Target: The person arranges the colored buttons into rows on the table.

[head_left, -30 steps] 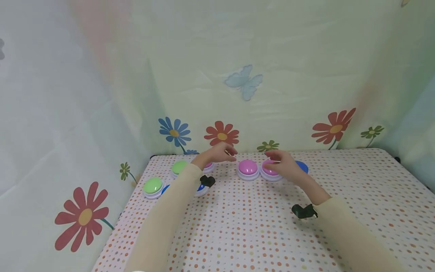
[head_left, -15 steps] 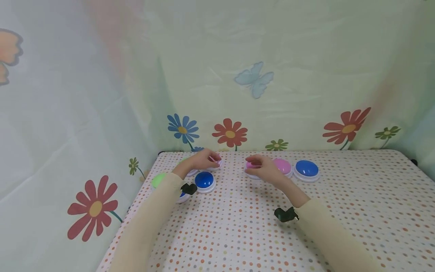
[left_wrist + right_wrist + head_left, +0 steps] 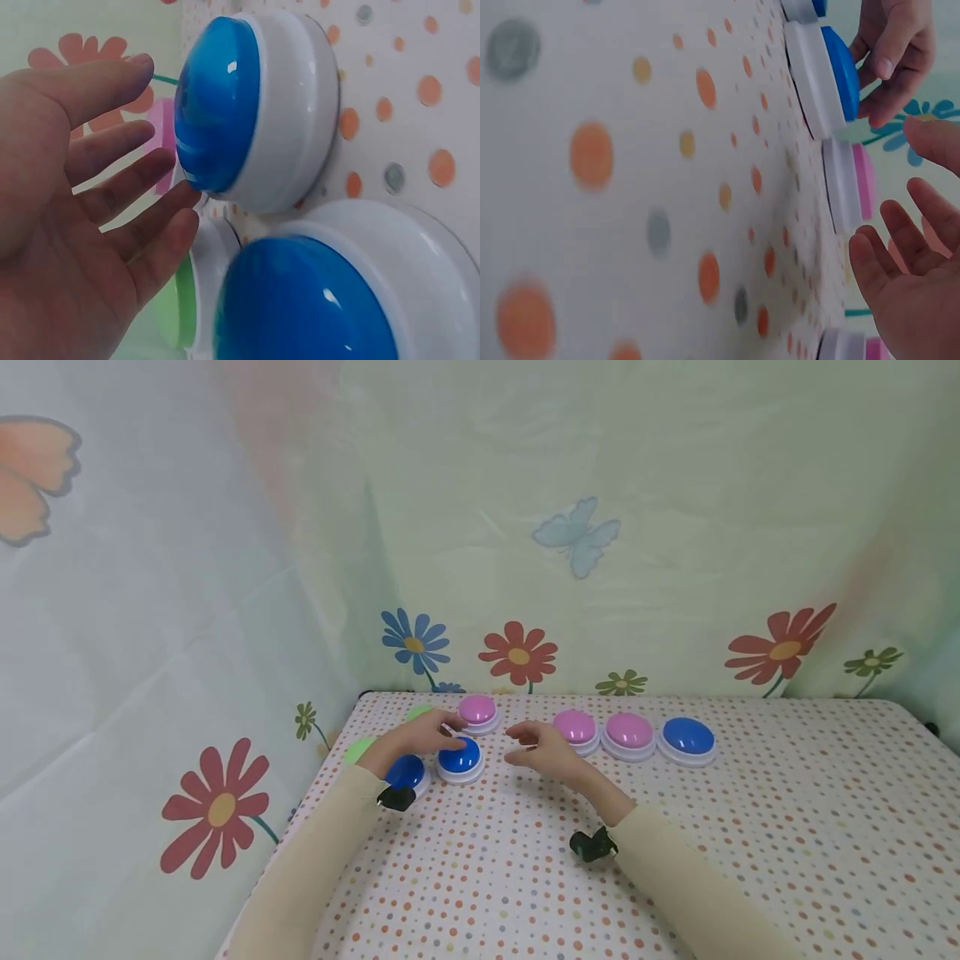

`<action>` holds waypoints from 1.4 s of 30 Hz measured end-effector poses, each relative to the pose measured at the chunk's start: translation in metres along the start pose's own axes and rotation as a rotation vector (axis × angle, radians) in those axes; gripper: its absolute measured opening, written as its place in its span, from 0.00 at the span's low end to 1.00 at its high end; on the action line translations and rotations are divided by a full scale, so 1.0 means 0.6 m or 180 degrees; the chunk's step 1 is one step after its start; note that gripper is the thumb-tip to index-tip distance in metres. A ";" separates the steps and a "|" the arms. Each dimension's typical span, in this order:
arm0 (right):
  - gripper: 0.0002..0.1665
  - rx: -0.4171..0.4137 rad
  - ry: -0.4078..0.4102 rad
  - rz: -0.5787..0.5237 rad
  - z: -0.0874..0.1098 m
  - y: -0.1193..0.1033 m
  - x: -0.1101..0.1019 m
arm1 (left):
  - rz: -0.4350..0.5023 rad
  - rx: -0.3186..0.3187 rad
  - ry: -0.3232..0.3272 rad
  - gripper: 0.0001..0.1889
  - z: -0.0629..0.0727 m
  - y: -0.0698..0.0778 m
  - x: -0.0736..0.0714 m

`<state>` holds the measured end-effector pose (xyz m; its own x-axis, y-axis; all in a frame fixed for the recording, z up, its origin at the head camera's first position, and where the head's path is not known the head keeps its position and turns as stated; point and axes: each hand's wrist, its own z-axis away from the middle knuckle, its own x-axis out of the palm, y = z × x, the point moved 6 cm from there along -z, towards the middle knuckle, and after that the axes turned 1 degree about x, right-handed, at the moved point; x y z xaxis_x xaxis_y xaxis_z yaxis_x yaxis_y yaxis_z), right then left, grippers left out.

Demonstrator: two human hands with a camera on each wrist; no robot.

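Note:
My left hand (image 3: 423,735) hovers with bent, spread fingers at a blue dome button (image 3: 459,755) on a white round base. In the left wrist view the fingers (image 3: 161,169) lie close to its dome; whether they touch it I cannot tell. A second blue button (image 3: 406,772) sits under that wrist, and a pink button (image 3: 477,709) stands just behind the fingers. My right hand (image 3: 551,753) is in the air above the dotted cloth, holding nothing, its fingers loosely spread. To its right is another pink button (image 3: 575,727).
Two green buttons, one at the back (image 3: 417,712) and one nearer (image 3: 358,749), are partly hidden by the left hand and arm. On the right, a pink button (image 3: 629,731) and a blue button (image 3: 687,737) continue the row. A flowered curtain (image 3: 637,543) borders the dotted table.
The view has swung left. My left hand has come from the back pink button to the blue one. My right hand has passed leftward over the pink buttons and off them.

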<state>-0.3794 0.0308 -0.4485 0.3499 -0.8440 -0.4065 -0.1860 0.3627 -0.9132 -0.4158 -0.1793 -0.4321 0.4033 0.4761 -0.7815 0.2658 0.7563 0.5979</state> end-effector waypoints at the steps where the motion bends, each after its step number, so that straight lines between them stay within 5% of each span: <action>1: 0.30 0.0016 -0.0010 -0.0005 -0.003 0.001 0.006 | -0.0013 -0.0026 -0.0003 0.26 0.002 -0.004 0.000; 18: 0.36 -0.0031 -0.0007 0.0102 -0.035 -0.002 0.082 | 0.0201 -0.0018 -0.0043 0.38 0.038 -0.047 0.017; 42: 0.36 0.0000 0.0038 0.0233 -0.058 -0.002 0.104 | 0.0083 -0.0036 0.0136 0.36 0.033 -0.056 0.017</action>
<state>-0.3891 -0.0360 -0.4714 0.3245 -0.8198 -0.4718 -0.2107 0.4236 -0.8810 -0.4034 -0.2083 -0.4568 0.3722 0.5141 -0.7728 0.2456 0.7484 0.6161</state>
